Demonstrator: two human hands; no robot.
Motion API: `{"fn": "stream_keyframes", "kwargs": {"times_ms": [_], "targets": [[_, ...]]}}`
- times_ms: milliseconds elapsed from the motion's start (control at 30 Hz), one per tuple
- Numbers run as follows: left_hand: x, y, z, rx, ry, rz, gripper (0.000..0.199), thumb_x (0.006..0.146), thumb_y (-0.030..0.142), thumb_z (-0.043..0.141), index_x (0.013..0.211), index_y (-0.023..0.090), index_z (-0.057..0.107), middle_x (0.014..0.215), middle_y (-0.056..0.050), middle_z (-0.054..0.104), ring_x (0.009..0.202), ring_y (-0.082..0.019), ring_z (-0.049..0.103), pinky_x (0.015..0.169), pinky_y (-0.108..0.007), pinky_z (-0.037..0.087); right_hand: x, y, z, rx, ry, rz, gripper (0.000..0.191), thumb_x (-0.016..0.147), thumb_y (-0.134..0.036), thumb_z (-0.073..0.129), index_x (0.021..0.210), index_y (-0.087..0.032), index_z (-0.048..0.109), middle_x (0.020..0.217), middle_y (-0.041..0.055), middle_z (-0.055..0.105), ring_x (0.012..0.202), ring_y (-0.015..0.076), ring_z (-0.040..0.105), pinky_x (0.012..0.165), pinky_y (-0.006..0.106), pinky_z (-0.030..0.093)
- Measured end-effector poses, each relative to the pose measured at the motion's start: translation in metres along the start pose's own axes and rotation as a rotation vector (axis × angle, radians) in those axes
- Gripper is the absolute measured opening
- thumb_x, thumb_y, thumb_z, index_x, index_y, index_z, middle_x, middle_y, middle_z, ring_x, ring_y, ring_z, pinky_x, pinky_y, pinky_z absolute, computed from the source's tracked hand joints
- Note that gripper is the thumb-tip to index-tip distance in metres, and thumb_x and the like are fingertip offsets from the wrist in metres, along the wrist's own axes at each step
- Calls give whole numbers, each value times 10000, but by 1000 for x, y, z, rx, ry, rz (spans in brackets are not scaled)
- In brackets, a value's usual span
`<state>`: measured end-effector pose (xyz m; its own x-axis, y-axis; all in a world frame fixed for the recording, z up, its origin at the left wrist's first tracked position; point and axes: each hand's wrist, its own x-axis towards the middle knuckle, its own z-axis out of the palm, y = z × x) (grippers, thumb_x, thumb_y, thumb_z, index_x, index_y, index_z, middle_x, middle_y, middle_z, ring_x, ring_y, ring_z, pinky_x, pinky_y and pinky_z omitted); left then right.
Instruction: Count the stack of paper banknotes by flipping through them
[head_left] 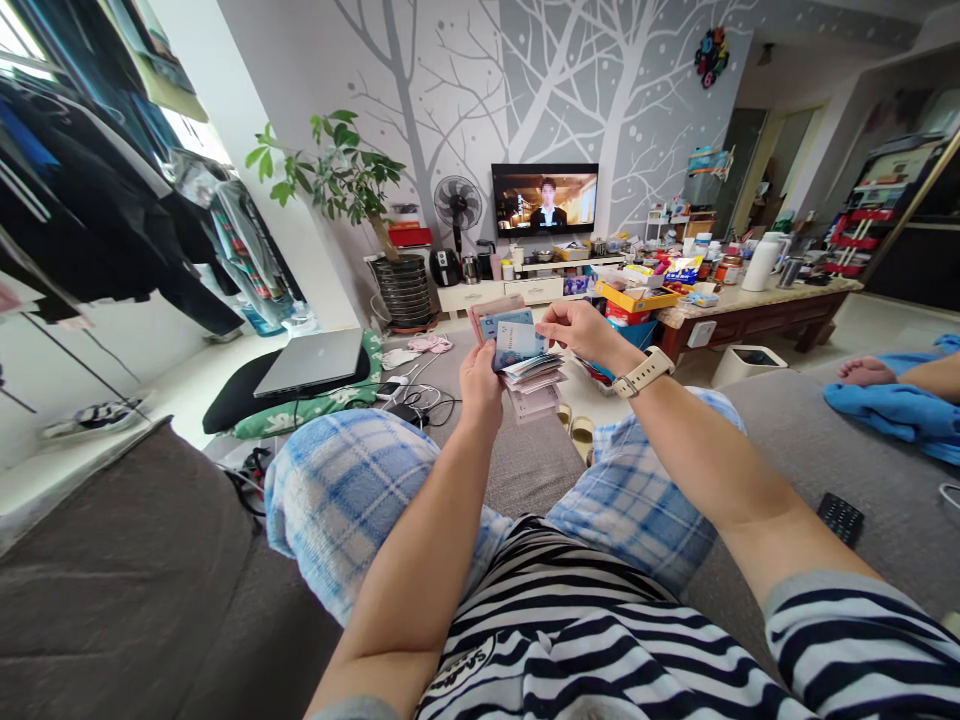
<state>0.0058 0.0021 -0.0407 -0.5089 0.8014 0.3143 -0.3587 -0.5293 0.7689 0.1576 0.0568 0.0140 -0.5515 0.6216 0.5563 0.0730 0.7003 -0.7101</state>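
Note:
In front of my knees, my left hand [480, 382] is closed round a loose bundle of thin printed papers [534, 375] that look like banknotes or cards. Its pieces fan out, pinkish at the top left and pale at the bottom. On the near face lies a blue-and-white card [517, 342] with small print, too small to read. My right hand [576, 328], with a beige watch on the wrist, pinches at that card's right edge with thumb and forefinger. My fingertips hide part of that edge.
A closed laptop [309, 363] rests on cushions at the left, with tangled cables beside it. A remote control [840, 519] lies on the sofa at the right, near another person's foot [864, 371]. Beyond stand a cluttered table [750, 300] and a television [545, 198].

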Motion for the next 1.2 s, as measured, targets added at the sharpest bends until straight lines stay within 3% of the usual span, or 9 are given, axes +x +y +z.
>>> {"fn": "stream_keyframes", "kwargs": {"times_ms": [500, 833, 1200], "targets": [[-2, 3, 1, 38, -4, 16, 102, 723, 259, 565, 706, 172, 616, 650, 7, 562, 633, -123, 509, 633, -242, 409, 1, 4, 1, 22, -27, 8, 271, 746, -397, 619, 683, -148, 534, 563, -1, 576, 461, 71, 424, 436, 207, 294], [2, -3, -3, 5, -38, -14, 115, 692, 284, 588, 730, 176, 603, 618, 15, 551, 576, -119, 493, 551, -233, 384, -1, -1, 2, 69, -28, 3, 265, 759, -390, 610, 682, -149, 533, 549, -19, 537, 464, 64, 424, 439, 202, 302], [3, -5, -3, -45, -80, -20, 228, 661, 309, 624, 824, 149, 624, 695, -18, 633, 706, -165, 604, 675, -279, 446, -1, -3, 2, 151, -100, 12, 331, 797, -438, 559, 665, -135, 564, 531, 19, 591, 434, 62, 400, 435, 201, 313]]}}
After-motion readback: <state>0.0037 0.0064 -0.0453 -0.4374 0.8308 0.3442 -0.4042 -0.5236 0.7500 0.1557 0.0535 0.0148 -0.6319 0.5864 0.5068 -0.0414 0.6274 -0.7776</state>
